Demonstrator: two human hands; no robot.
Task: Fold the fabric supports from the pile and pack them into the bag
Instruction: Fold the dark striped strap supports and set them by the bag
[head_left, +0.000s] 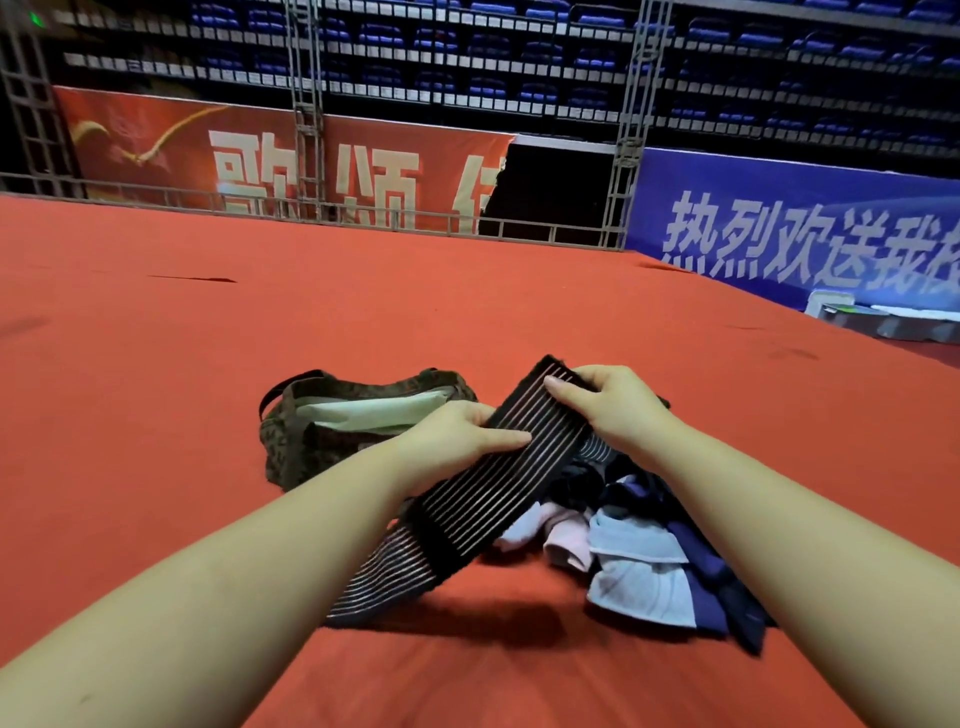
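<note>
Both hands' grip on striped support (511, 467), left hand (457, 441), right hand (618, 410), fingers hidden beneath

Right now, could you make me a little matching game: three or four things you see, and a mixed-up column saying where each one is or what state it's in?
Things:
1. striped black support
2. camouflage bag
3. pile of fabrics
4. blue banner

Places or states:
A. standing at the far edge of the red floor
B. held in both hands
C. heaped on the floor under the right forearm
D. lying open, pale lining showing

Pairs: 1-B, 2-D, 3-C, 4-A
</note>
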